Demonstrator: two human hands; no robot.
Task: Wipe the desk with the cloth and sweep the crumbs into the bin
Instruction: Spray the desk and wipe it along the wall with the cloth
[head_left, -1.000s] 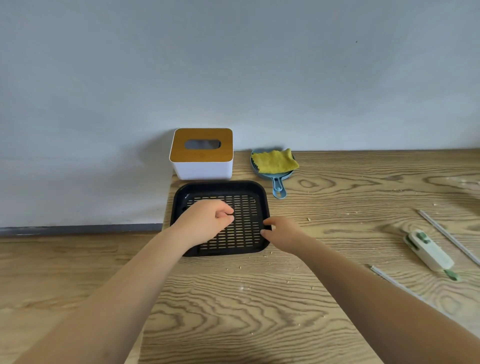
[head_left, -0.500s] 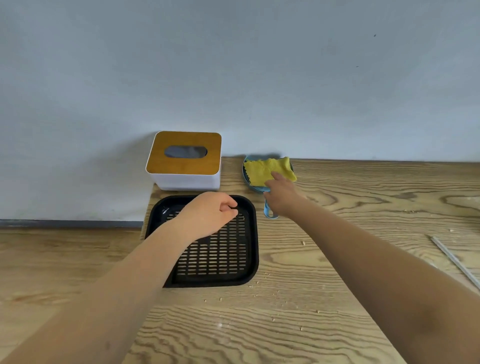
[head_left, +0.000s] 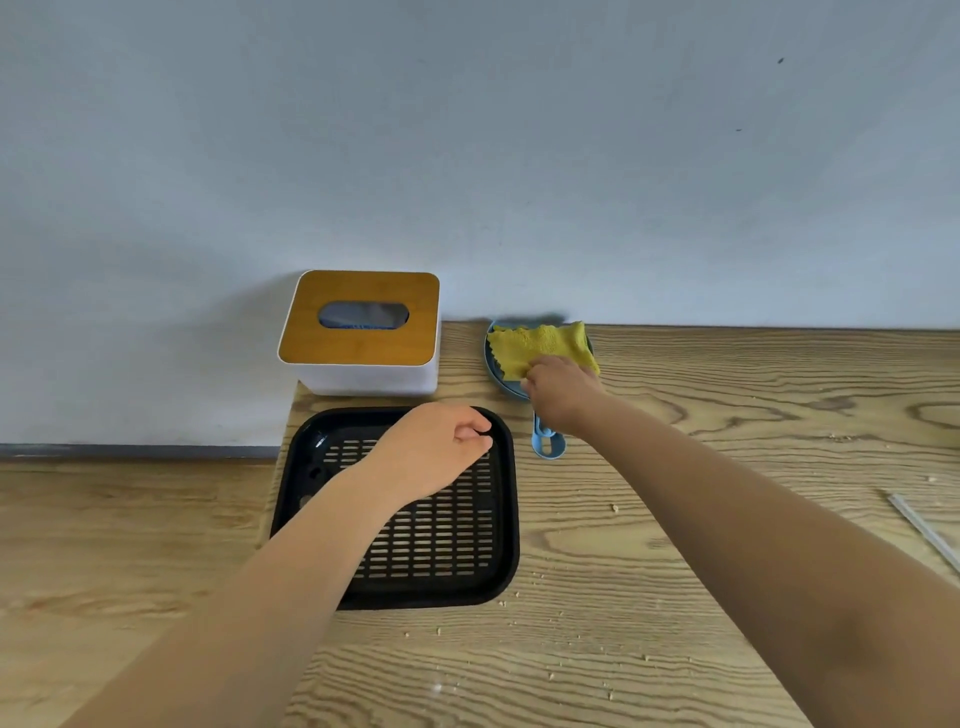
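A yellow cloth (head_left: 535, 344) lies on a blue dustpan (head_left: 548, 446) at the back of the wooden desk (head_left: 675, 545), near the wall. My right hand (head_left: 558, 389) reaches onto the cloth's near edge, fingers curled on it. My left hand (head_left: 441, 447) hovers over the black slotted tray (head_left: 395, 592), fingers loosely curled and holding nothing. Small crumbs (head_left: 614, 507) are scattered over the desk to the right of and in front of the tray.
A white box with a wooden slotted lid (head_left: 363, 332) stands behind the tray at the desk's back left corner. A thin white stick (head_left: 924, 530) lies at the right edge of view. The desk's left edge runs beside the tray.
My right hand left the tray's right edge, reached back to the dustpan and now has its fingers on the yellow cloth. My left hand stayed over the tray.
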